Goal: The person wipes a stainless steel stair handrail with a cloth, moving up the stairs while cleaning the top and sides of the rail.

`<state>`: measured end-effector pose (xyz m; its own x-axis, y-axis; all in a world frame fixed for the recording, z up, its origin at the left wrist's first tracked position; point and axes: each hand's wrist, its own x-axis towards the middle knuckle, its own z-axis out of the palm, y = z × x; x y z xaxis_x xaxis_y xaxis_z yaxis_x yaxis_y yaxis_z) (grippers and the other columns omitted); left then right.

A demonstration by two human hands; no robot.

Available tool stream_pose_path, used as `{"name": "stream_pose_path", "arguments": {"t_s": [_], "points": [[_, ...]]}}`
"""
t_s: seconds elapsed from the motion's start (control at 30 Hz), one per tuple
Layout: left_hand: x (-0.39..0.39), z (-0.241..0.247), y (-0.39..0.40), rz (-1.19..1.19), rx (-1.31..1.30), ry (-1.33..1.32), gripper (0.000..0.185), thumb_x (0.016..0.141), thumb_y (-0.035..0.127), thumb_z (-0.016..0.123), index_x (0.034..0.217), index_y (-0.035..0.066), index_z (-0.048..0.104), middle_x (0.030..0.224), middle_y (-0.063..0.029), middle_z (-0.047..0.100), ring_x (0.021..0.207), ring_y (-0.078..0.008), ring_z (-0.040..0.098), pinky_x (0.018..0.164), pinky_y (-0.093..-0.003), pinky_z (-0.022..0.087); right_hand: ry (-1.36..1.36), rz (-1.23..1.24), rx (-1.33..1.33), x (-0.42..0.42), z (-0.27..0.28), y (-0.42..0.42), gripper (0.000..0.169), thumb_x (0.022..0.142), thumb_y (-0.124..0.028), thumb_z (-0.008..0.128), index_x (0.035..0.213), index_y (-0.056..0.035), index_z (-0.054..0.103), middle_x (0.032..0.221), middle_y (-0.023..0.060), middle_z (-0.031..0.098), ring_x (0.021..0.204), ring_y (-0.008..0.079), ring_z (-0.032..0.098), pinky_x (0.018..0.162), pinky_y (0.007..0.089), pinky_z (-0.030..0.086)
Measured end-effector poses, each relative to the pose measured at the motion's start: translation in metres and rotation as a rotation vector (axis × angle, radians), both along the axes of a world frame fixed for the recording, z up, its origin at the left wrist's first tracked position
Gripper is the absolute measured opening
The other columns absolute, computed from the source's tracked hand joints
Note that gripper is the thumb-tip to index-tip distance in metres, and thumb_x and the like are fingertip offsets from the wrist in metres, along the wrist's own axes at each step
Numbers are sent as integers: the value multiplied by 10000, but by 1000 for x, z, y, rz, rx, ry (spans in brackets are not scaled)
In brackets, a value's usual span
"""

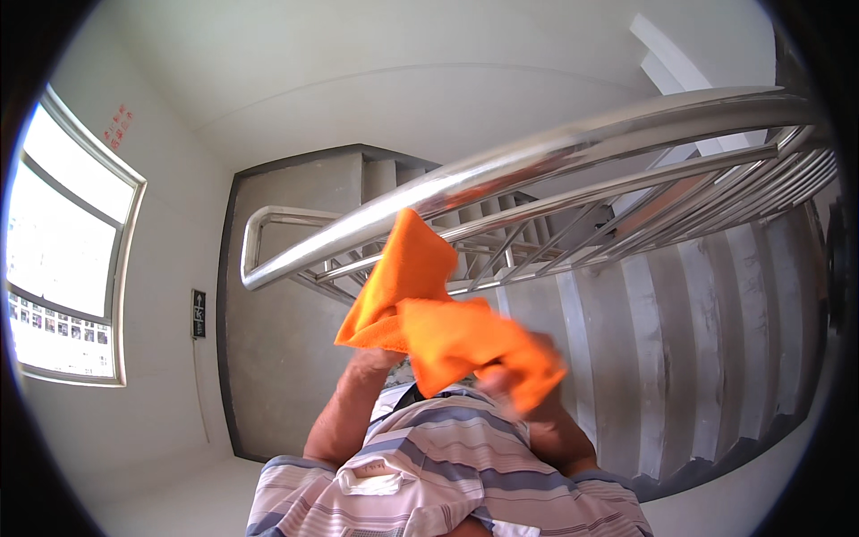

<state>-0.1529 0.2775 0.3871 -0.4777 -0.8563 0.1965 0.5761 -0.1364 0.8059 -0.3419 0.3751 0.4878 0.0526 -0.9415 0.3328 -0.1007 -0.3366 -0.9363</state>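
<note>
An orange cloth (416,268), fuzzy like a microfibre towel, is bunched and folded between my two hands in front of my waist. My left hand (381,358) holds its left part from below, with the fingers mostly hidden under the fabric. Motion blurs my right hand (495,380), which grips the right end; its thumb shows against the cloth. Just beyond is a shiny stainless steel handrail (429,191), with the upper corner of the cloth overlapping its lower edge in view. Whether cloth and rail touch, I cannot tell.
Steel balusters (510,258) run below the rail. Concrete stairs (644,362) lie to the right, and another flight (382,178) shows beyond the railing. A grey landing (282,376) spreads at left, beside a wall with a window (74,248) and an exit sign (198,313).
</note>
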Motion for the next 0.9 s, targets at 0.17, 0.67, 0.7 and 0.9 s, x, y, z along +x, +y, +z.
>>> {"name": "stream_pose_path", "arguments": {"t_s": [0.17,0.67,0.7,0.9], "points": [[16,13,-14,74,-93,-77,1039,708,387,926,1505,21,368,1422,-160,538,1270,-274,568,1063,-450,490,-935,76,214,-56,-60,-9,1118,882,-800,466,1562,46,197,1569,199,372,1426,338,415,1154,515,368],[-90,20,18,247,-780,-647,394,807,88,763,1181,61,640,977,-97,644,859,-272,604,738,-353,483,-776,136,98,-62,-116,-31,1305,682,-913,548,1534,36,270,1489,155,452,1341,260,490,1090,424,447],[-88,24,11,234,-790,-610,363,804,89,765,1149,61,652,976,-101,634,853,-272,596,739,-358,481,-815,158,142,-61,-118,-28,1295,674,-881,615,1527,33,282,1496,153,443,1352,264,480,1100,424,435],[-72,11,9,150,-570,-568,296,789,104,789,1052,50,662,956,-104,606,840,-281,574,728,-367,473,-803,177,156,-64,-111,-29,1076,762,-467,852,1551,-16,278,1505,136,436,1410,280,422,1177,437,322]]}}
